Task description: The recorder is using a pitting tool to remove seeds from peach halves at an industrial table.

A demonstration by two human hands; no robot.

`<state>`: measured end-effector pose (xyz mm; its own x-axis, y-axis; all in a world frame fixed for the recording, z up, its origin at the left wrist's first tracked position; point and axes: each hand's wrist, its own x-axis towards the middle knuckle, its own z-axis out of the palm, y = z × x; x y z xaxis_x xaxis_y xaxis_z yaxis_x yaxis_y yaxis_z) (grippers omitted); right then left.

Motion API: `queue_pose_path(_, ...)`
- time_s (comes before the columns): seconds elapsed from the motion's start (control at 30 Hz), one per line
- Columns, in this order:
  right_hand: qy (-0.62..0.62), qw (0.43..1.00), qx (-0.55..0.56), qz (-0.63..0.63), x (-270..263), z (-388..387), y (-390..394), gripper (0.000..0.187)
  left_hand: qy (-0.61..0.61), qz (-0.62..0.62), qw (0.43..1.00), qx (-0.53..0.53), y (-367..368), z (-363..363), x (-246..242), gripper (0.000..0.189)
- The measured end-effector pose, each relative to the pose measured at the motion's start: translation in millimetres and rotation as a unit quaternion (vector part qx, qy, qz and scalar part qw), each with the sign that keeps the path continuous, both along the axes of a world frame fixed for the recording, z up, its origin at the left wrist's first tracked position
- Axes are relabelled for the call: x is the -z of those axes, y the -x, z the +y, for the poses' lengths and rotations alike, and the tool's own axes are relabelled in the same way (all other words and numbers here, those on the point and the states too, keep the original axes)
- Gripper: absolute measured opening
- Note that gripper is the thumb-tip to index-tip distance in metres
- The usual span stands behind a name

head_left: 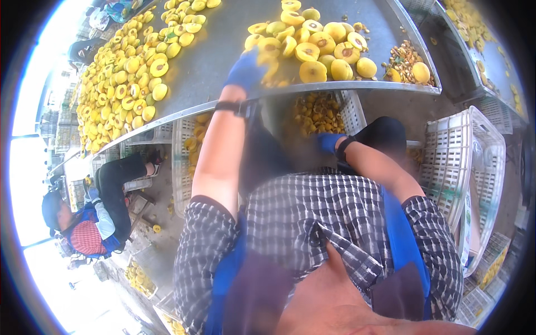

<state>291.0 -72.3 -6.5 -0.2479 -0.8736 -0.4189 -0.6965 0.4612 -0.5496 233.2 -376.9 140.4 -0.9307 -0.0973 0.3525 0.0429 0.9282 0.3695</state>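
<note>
My left hand, in a blue glove, is blurred over the near edge of the metal table. It is beside or on halved yellow peaches, some showing brown centres; whether it holds one is unclear. Below the table edge, my right hand, also blue-gloved, is close to my lap, its fingers partly hidden in blur. Just beyond it, under the table, stands a white plastic crate with yellow-brown fruit pieces. Peach pits and scraps lie in the table's right corner.
A large heap of halved peaches covers the table's left part. White plastic crates stand at my right and left. Another person sits at the far left, and another table with fruit is at the upper right.
</note>
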Motion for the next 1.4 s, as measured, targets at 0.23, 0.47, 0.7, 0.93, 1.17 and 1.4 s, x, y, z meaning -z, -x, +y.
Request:
queue_pose_path(0.23,-0.121,0.984,-0.112,0.061,-54.9,-4.2,-3.7,0.038,-0.081,-0.142,0.985,0.06,10.7,18.6,0.7,0.062)
queue_pose_path(0.47,0.474,0.805,0.042,0.355,-147.9,4.3,6.8,0.012,-0.42,0.024,0.902,0.1,-25.8,45.9,9.3,0.039)
queue_pose_path(0.7,0.388,0.773,0.179,0.469,-173.5,1.1,10.7,0.031,-0.799,0.005,0.574,0.18,-42.2,113.1,-19.1,0.044)
queue_pose_path(0.93,0.329,0.843,0.226,0.36,-183.1,5.1,5.8,0.036,-0.708,0.049,0.686,0.164,-47.9,139.4,-32.3,0.044)
queue_pose_path(1.17,0.422,0.813,0.169,0.364,-182.8,8.3,-1.5,0.032,-0.435,0.163,0.875,0.137,-47.0,157.0,-30.4,0.026)
queue_pose_path(1.4,0.489,0.774,0.038,0.401,-187.5,14.4,9.0,0.026,-0.683,0.013,0.715,0.148,-57.4,162.4,-53.5,0.029)
